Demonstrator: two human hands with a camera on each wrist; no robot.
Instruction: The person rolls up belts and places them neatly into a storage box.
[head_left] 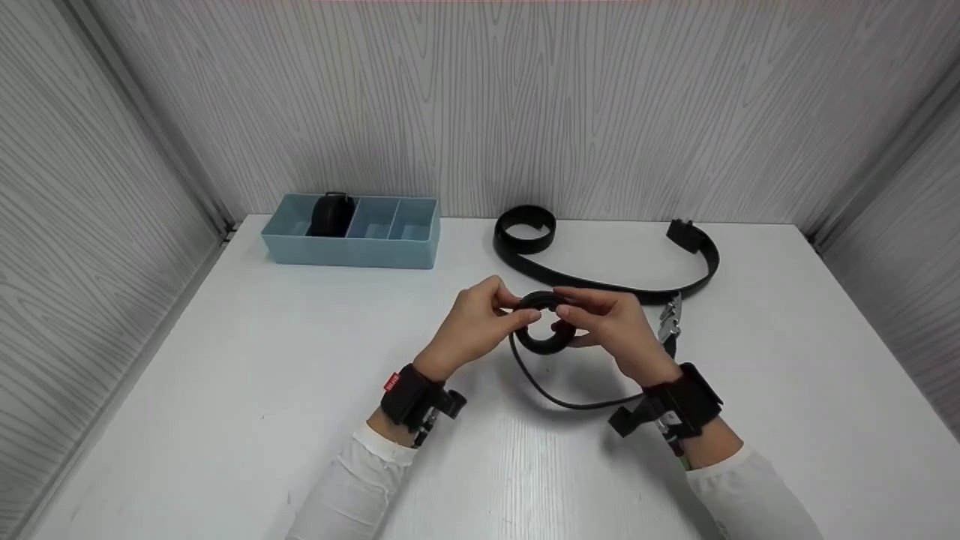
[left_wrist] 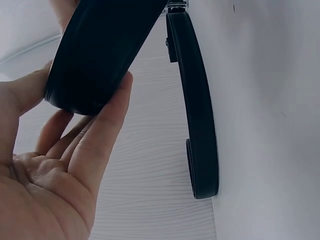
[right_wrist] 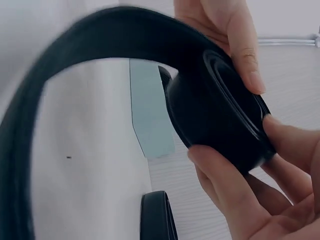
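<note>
From the head camera, both hands meet above the middle of the white tabletop (head_left: 225,360). The left hand (head_left: 472,322) and the right hand (head_left: 611,326) each pinch the same rolled-up black belt (head_left: 541,326), fingers curled round the coil from either side. The belt's loose end trails toward the front edge and back to a metal buckle (head_left: 670,319) just beside the right wrist. A second belt (head_left: 600,281) lies near the back edge, one end curled. A blue tray (head_left: 352,251) sits at the back left, with a dark roll (head_left: 330,214) in one compartment.

From the left wrist, fingers (left_wrist: 105,125) and thumb press the coil (left_wrist: 100,55); the second belt (left_wrist: 197,115) lies beyond.

From the right wrist, fingers (right_wrist: 220,180) clasp the coil (right_wrist: 220,120), the left thumb (right_wrist: 240,45) on top.
</note>
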